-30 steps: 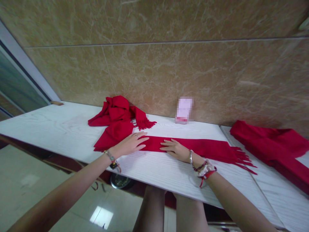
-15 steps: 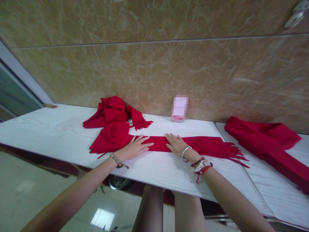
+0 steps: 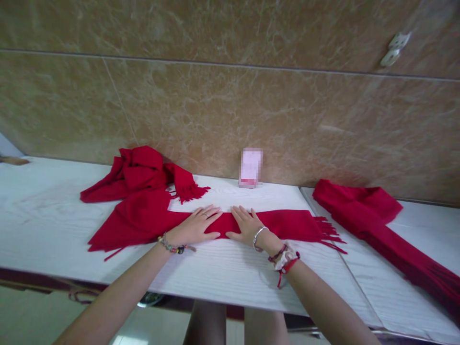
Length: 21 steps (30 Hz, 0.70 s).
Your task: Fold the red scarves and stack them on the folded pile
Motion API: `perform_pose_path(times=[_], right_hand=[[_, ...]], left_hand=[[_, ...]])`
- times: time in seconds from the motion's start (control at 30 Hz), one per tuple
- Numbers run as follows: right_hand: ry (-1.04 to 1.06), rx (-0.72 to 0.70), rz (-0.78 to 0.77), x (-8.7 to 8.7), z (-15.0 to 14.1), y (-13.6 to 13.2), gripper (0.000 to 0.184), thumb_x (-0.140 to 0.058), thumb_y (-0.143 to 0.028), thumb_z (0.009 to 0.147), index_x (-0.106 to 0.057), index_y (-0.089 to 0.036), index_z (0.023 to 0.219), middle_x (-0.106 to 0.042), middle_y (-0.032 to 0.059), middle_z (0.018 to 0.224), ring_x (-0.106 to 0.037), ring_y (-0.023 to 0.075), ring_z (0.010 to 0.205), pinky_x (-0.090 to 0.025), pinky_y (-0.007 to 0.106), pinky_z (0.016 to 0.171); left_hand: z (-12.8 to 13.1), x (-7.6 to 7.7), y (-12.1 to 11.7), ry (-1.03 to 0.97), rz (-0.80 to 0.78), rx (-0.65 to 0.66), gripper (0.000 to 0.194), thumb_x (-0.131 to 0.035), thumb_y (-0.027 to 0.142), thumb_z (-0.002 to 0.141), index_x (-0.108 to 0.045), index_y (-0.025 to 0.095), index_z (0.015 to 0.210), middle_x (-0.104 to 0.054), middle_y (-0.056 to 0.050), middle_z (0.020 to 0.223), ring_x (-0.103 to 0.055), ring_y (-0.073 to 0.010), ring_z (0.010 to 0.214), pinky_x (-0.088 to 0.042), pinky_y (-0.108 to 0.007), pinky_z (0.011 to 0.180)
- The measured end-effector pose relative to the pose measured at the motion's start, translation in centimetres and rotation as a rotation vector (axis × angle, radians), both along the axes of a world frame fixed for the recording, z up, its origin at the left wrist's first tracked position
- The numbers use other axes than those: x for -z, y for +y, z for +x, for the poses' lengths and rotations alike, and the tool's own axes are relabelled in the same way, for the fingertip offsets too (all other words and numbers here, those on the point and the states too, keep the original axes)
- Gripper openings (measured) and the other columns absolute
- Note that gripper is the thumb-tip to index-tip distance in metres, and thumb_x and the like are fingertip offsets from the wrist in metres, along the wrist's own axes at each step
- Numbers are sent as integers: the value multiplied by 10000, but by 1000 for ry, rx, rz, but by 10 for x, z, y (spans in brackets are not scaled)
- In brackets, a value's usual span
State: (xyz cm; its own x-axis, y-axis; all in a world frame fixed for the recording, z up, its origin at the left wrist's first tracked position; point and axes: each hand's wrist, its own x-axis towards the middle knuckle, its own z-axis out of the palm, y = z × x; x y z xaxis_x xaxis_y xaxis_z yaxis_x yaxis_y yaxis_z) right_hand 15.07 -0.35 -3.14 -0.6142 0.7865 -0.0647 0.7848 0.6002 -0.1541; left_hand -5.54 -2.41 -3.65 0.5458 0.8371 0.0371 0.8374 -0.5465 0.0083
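Observation:
A long red fringed scarf [image 3: 287, 221] lies flat across the white table [image 3: 223, 268], folded into a narrow strip on its right half and wider at its left end. My left hand [image 3: 196, 225] rests flat on the scarf near its middle, fingers stretched out. My right hand [image 3: 246, 225] lies flat on the strip just to the right of it, fingers apart and pointing up-left. Both wrists wear bracelets. Neither hand grips the cloth.
A crumpled red scarf [image 3: 140, 167] sits by the marble wall at the back left. More red scarves [image 3: 373, 215] lie on the adjoining table at the right. A small pink blurred card [image 3: 250, 167] leans against the wall. My knees show below the table edge.
Both hands have stayed flat on the scarf and drawn closer together near its middle. The view has swung to the right, so the left window frame has left the picture.

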Motion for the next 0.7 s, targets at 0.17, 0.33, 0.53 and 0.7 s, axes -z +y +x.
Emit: perform_pose_path(times=[0.17,0.33,0.53,0.7], right_hand=[[-37,-4,-26,-2,-1,-2,892,-431,-618,751,-193,-31,1380,-149,177,1446,-106,300,1333,-108,527,1055],[12,9,29,0,1,0,830,-390,-595,788,-228,-24,1368,-184,187,1435,-140,294,1328,-128,531,1052],[44,6,106,3,-2,0,620,-336,-449,862,-244,-118,1377,-214,123,1443,-140,278,1331,-135,564,1038],[-9,-1,20,3,-3,-4,612,-302,-446,872,-228,-116,1382,-200,104,1450,-146,277,1329,-153,559,1036]], left_hand=[[-4,-3,2,44,-72,-13,705,-422,570,804,-265,174,1366,-229,-97,1445,-148,-240,1331,-167,-398,1053],[-4,0,3,46,-54,-19,719,-379,598,811,-254,163,1370,-223,-101,1445,-154,-237,1329,-169,-392,1051],[-1,-1,0,32,15,-85,598,-307,499,879,-277,148,1363,-257,-90,1434,-196,-233,1318,-194,-391,1044],[-3,2,0,3,56,-79,630,-342,526,849,-317,135,1343,-298,-115,1414,-231,-264,1302,-233,-422,1024]])
